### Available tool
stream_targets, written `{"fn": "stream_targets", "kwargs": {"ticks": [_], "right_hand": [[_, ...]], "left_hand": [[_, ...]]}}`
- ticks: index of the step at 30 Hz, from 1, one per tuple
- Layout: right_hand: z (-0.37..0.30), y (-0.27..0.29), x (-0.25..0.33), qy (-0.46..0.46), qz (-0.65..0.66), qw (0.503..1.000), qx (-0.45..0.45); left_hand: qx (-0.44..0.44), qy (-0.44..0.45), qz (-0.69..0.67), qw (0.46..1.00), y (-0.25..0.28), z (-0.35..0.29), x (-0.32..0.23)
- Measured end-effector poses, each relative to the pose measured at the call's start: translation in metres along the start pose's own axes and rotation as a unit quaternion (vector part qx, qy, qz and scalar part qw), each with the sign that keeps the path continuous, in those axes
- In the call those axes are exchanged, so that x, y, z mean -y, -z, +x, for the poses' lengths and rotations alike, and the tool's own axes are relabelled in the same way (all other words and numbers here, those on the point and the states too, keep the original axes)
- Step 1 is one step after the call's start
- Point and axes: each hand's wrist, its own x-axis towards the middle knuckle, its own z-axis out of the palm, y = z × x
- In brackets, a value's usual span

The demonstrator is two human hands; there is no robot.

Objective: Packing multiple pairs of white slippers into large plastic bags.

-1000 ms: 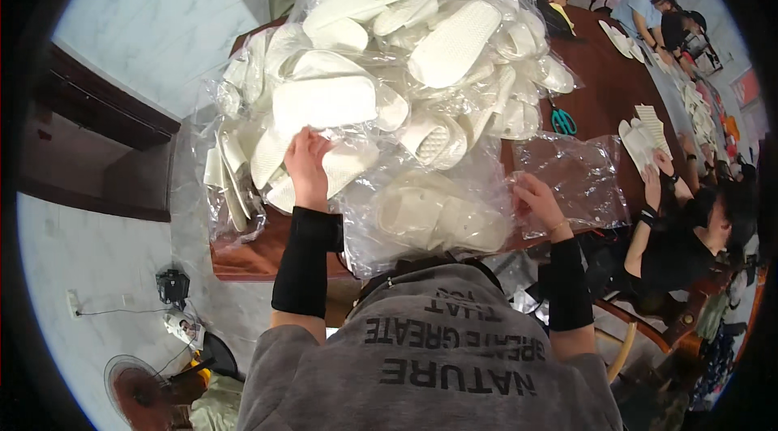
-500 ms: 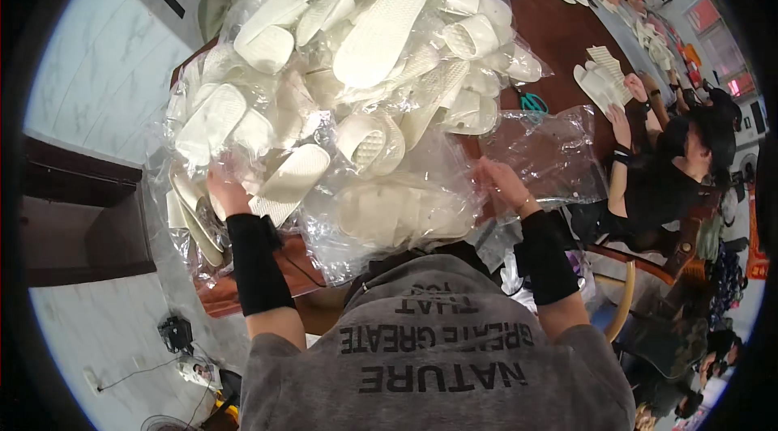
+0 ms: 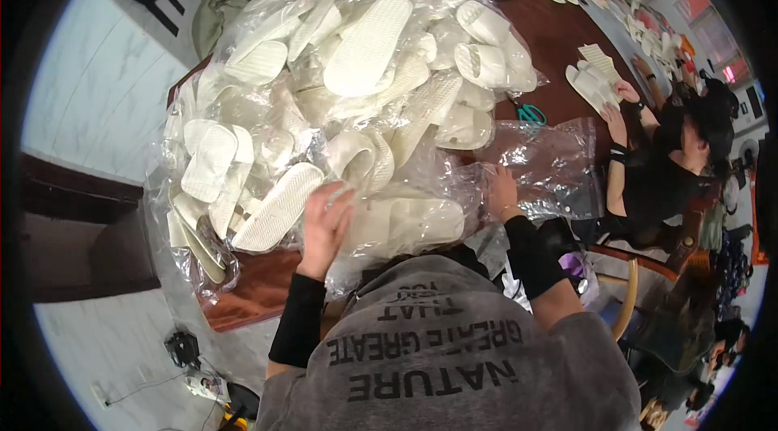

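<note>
In front of me a pair of white slippers point(image 3: 417, 222) lies flat inside a clear plastic bag point(image 3: 463, 176), close to the near table edge. My right hand point(image 3: 502, 192) closes on the bag's right end. Over the bag's left side my left hand point(image 3: 326, 220) is raised, its fingers loosely bent and apart, with nothing seen in it. A bagged white slipper point(image 3: 279, 208) rests just left of that hand, sole up. Beyond both hands rises a big heap of white slippers point(image 3: 369, 46) in clear bags.
Right of my right hand a flat clear bag point(image 3: 555, 168) lies on the brown table point(image 3: 559, 50), with teal-handled scissors point(image 3: 531, 113) at its far edge. A co-worker's hands point(image 3: 620, 111) touch white slippers point(image 3: 596, 83) at the right. A wooden chair point(image 3: 628, 297) stands nearby.
My left hand has moved right and toward me, from the slippers at the left to the bag in front of me. My right hand stays near the bag's right end.
</note>
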Motion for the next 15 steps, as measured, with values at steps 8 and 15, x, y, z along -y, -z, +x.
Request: {"fn": "stream_targets", "kwargs": {"ticks": [8, 15], "right_hand": [[0.015, 0.035, -0.032, -0.099, 0.29, 0.945, -0.118], [0.018, 0.135, 0.023, -0.097, 0.501, 0.848, -0.145]], "left_hand": [[0.044, -0.014, -0.041, 0.998, -0.05, 0.02, -0.013], [0.006, 0.075, -0.024, 0.997, -0.025, 0.0, 0.0]]}}
